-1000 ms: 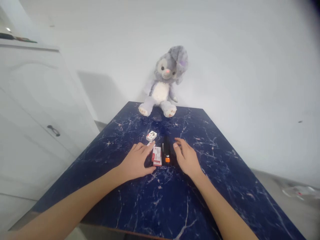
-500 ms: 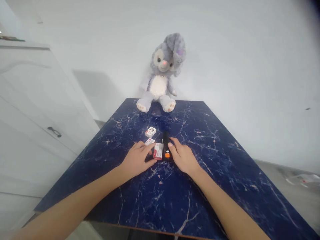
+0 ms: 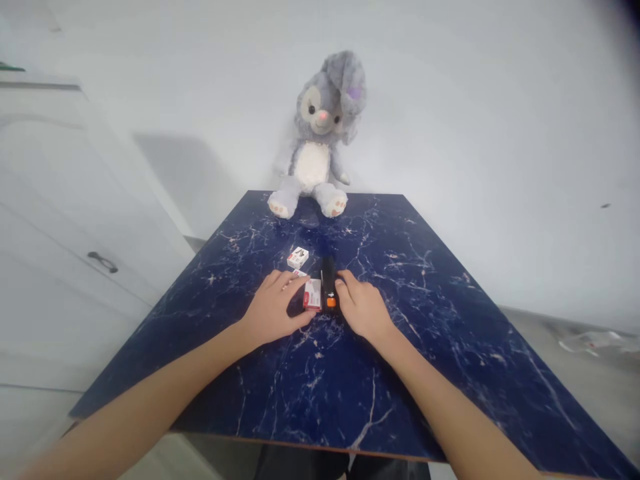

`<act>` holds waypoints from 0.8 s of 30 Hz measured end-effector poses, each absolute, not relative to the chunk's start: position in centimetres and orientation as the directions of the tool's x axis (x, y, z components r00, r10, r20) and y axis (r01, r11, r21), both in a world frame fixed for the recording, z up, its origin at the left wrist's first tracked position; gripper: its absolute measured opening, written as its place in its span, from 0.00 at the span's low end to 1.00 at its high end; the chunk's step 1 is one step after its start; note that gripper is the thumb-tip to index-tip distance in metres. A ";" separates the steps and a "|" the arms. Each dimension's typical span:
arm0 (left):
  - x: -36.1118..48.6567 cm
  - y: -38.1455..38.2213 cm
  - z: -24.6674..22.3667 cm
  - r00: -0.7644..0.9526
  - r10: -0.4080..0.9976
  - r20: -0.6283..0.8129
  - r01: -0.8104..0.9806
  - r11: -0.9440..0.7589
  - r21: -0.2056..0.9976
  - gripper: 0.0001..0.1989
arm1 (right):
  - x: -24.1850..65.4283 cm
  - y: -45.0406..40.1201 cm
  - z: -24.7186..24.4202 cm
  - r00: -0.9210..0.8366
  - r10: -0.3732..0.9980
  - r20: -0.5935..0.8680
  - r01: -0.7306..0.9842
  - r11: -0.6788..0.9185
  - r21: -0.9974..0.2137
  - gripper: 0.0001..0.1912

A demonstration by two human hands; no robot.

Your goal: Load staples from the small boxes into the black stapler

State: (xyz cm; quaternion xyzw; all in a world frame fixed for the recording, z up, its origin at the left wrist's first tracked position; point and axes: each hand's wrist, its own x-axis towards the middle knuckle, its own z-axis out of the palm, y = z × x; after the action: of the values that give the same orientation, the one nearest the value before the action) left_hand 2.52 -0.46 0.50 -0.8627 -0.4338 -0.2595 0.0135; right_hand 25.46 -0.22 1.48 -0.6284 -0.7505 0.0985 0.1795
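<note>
A small red and white box (image 3: 313, 295) lies on the blue marbled table, its edges between the thumb and forefinger of my left hand (image 3: 273, 308). Close to its right side is a black stapler (image 3: 329, 283) with an orange part at the near end. My right hand (image 3: 364, 307) curls against the stapler's right side, thumb and forefinger on it; its other fingers are hidden beneath the hand. Another white box (image 3: 298, 257) sits just beyond my left fingers. A further white box (image 3: 299, 273) is mostly covered by that hand.
A grey plush rabbit (image 3: 314, 163) sits at the table's far edge against the wall. The blue marbled table (image 3: 280, 393) spreads around my hands. A white cabinet (image 3: 60, 253) stands at the left, and a clear plastic item (image 3: 595, 343) lies low at the right.
My view has shifted slightly, so everything sits a little higher and further left. My left hand covers more of the middle white box; both hands stay at the same things.
</note>
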 end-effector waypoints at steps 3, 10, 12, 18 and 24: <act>2.3 0.4 0.4 0.543 0.714 0.442 0.703 -0.674 0.226 0.30 | 25.5 -0.1 1.4 -0.142 0.979 0.150 0.904 0.189 -0.382 0.19; 2.4 1.3 -0.4 0.552 0.752 0.359 0.689 -0.655 0.310 0.34 | 25.8 0.1 1.2 -0.160 0.977 0.143 0.887 0.206 -0.413 0.21; 2.5 1.4 -0.5 0.551 0.762 0.341 0.694 -0.645 0.320 0.39 | 25.8 0.0 1.3 -0.154 0.977 0.145 0.880 0.203 -0.429 0.24; 2.5 1.6 -0.7 0.550 0.790 0.273 0.692 -0.613 0.380 0.46 | 25.9 0.2 1.1 -0.178 0.975 0.134 0.869 0.220 -0.444 0.28; 2.6 1.2 0.2 0.508 0.771 0.385 0.699 -0.630 0.338 0.38 | 26.4 0.6 0.4 -0.258 0.957 0.133 0.829 0.290 -0.477 0.32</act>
State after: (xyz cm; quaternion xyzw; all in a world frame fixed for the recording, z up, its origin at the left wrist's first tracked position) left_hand 2.55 1.22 0.24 -0.8655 -0.4246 -0.2564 -0.0697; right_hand 26.45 0.63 0.42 -0.5745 -0.7773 0.1577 0.2021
